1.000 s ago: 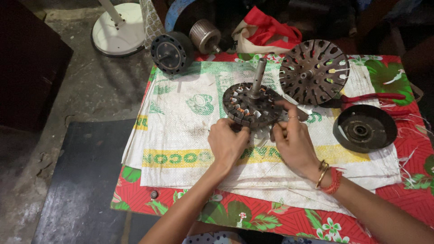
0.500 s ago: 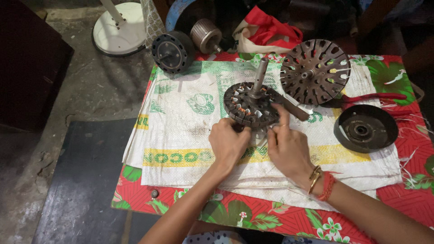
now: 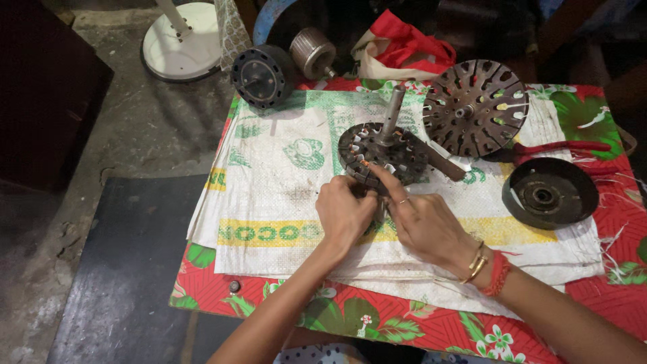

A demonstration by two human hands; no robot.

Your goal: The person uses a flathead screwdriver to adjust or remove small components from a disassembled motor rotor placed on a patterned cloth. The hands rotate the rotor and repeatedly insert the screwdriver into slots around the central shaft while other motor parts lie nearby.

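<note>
Woven white sacking (image 3: 283, 195) over red floral cloth (image 3: 579, 283) bears the stator (image 3: 381, 158); both hands pinch its near rim.

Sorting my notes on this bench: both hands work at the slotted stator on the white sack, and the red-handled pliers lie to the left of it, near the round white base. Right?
Not quite. The head view shows the red-handled pliers to the right of the stator, between the perforated disc and the black round cover. Both the left hand and right hand do work at the stator on the white sack.
</note>
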